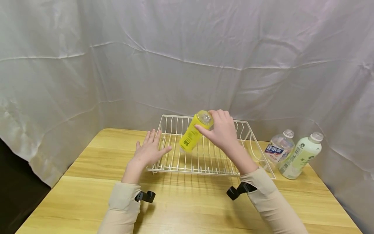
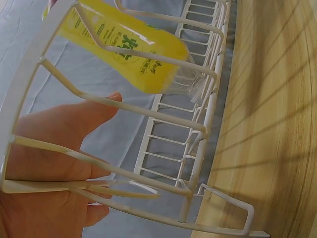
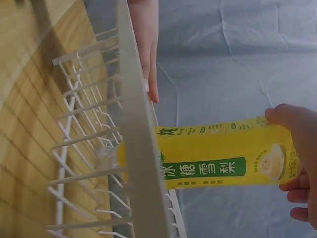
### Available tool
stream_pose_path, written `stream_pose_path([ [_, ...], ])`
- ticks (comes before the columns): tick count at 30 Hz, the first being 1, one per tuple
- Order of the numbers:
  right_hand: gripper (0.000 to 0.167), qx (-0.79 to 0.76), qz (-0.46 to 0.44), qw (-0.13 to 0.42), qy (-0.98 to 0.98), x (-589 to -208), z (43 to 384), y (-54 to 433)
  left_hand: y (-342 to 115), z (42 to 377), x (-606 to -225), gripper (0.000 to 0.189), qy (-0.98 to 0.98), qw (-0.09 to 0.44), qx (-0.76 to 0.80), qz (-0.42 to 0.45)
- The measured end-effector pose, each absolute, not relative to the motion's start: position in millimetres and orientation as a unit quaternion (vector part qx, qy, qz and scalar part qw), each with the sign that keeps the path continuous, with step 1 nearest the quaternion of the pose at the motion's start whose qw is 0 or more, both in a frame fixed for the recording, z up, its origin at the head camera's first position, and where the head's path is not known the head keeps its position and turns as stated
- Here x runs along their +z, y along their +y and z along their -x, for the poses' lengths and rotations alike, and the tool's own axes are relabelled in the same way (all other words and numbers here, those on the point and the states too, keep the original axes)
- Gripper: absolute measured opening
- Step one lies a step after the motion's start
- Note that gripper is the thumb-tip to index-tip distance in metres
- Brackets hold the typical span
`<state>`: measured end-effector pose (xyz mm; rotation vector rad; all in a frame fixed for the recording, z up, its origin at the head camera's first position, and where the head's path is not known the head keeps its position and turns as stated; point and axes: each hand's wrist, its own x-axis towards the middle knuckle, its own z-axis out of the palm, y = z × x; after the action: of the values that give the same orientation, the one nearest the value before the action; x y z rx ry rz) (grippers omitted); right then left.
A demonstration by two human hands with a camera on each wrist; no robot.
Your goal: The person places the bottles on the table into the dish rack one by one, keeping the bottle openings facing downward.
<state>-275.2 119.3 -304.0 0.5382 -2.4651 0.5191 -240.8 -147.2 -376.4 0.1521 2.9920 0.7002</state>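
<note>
A yellow plastic bottle (image 1: pixel 191 135) is held tilted and upside down over a white wire dish rack (image 1: pixel 201 170), its clear neck pointing down among the wires. My right hand (image 1: pixel 222 131) grips it around its base, thumb on one side and fingers on the other, as the right wrist view also shows with the yellow label (image 3: pixel 213 158). At the rack's left end my left hand (image 1: pixel 149 151) has its fingers spread and straight. In the left wrist view that hand (image 2: pixel 54 148) lies behind the rack's end wires, and whether it touches them I cannot tell.
Right of the rack, a clear bottle (image 1: pixel 279 148) with a blue label stands beside a pale green bottle (image 1: pixel 302 156). The rack stands on a wooden table (image 1: pixel 181 204). A grey curtain (image 1: pixel 175 81) hangs behind. Each wrist wears a black strapped camera (image 1: pixel 146 196).
</note>
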Motion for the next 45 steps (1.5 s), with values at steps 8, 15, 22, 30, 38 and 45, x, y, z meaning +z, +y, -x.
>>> stream_pose_path([
  [8,0.070,0.141,-0.201,0.258,-0.934,-292,305,92,-154,238,-375,0.100,0.974,0.024,0.222,-0.039],
  [15,0.072,0.151,-0.191,0.231,-0.942,-298,339,72,-157,235,-375,0.100,0.975,0.025,0.217,-0.034],
  [22,0.073,0.159,-0.176,0.207,-0.949,-309,362,57,-153,233,-379,0.100,0.977,0.025,0.210,-0.040],
  [30,0.072,0.209,-0.150,0.194,-0.947,-320,380,47,-148,235,-379,0.099,0.975,0.020,0.219,-0.044],
  [38,0.075,0.238,-0.121,0.178,-0.947,-331,392,40,-146,237,-378,0.099,0.974,0.026,0.221,-0.042],
  [45,0.081,0.253,-0.123,0.152,-0.947,-336,390,35,-151,234,-377,0.100,0.972,0.030,0.229,-0.038],
])
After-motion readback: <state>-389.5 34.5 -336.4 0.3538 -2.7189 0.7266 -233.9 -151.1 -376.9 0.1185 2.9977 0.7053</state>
